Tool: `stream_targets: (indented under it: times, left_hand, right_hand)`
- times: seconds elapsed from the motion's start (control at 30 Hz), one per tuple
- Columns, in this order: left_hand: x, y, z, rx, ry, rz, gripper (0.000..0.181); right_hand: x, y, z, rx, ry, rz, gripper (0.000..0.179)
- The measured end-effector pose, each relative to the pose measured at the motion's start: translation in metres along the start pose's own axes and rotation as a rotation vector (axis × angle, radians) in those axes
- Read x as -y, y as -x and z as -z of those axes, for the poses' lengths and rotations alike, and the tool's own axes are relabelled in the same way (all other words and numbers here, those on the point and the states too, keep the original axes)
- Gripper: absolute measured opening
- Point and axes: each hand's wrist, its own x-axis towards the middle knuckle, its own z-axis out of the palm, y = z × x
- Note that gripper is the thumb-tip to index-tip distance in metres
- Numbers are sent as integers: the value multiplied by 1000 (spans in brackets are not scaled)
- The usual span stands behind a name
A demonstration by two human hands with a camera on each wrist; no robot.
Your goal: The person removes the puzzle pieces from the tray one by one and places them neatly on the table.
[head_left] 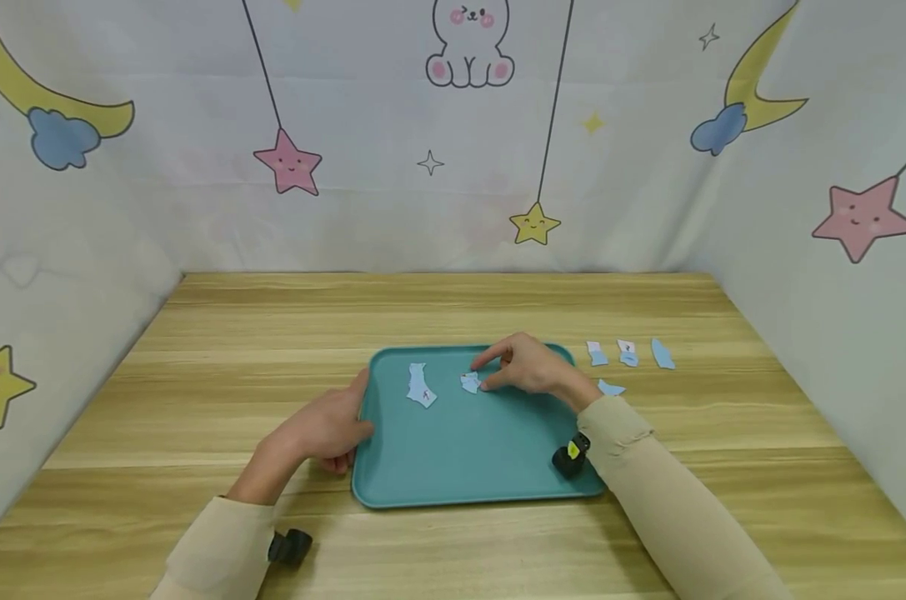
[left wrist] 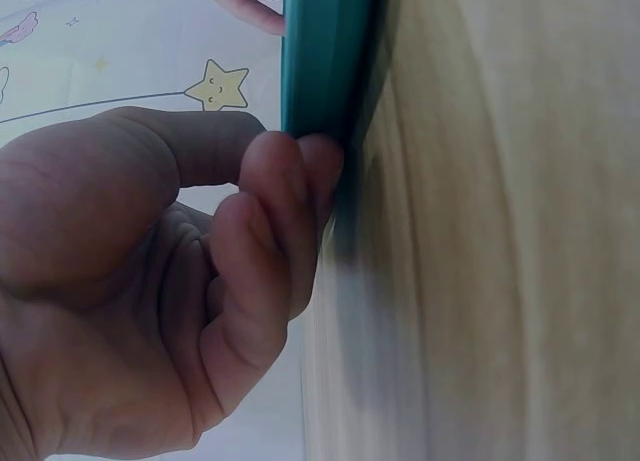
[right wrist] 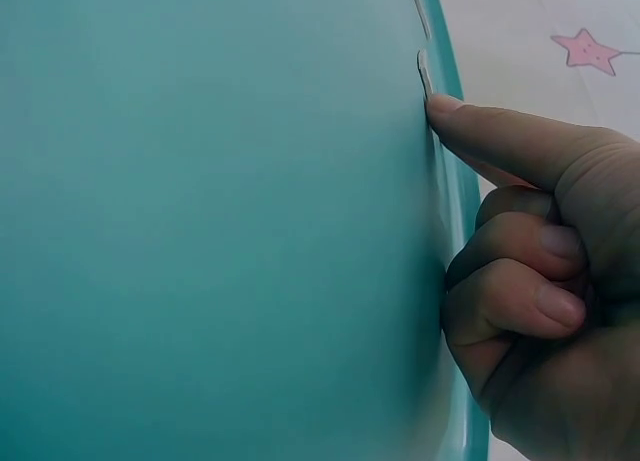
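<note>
A teal tray (head_left: pixel 490 462) lies on the wooden table, its left rim held by my left hand (head_left: pixel 328 425). In the left wrist view that hand's (left wrist: pixel 190 271) thumb and fingertips meet at the tray's edge (left wrist: pixel 318 81). My right hand (head_left: pixel 523 364) is over the tray, thumb and index finger apart beside a small pale-blue torn paper piece (head_left: pixel 471 382). The right wrist view shows the thumb at the edge of a paper piece (right wrist: pixel 424 73), while the other fingers (right wrist: pixel 515 291) curl. A longer pale-blue paper piece (head_left: pixel 420 386) lies on the tray's left part.
Right of the tray, several blue paper pieces lie on the table, among them a narrow piece (head_left: pixel 663 353) and a piece with a pink patch (head_left: pixel 628 352). One blue piece (head_left: pixel 611 388) sits near my right wrist. A patterned white cloth (head_left: pixel 362 225) borders the table.
</note>
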Motion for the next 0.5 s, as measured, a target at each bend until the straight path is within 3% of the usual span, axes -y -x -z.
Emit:
stream_targets:
  times: [0.33,0.5]
  left_hand:
    - [-1,1,-1,-3,0,8,86]
    - [-1,1,-2,-1,8,11,86]
  right_hand:
    - [0,2,-1,-20,26,32,23]
    - [-4,3,0,-17,-14,73,23]
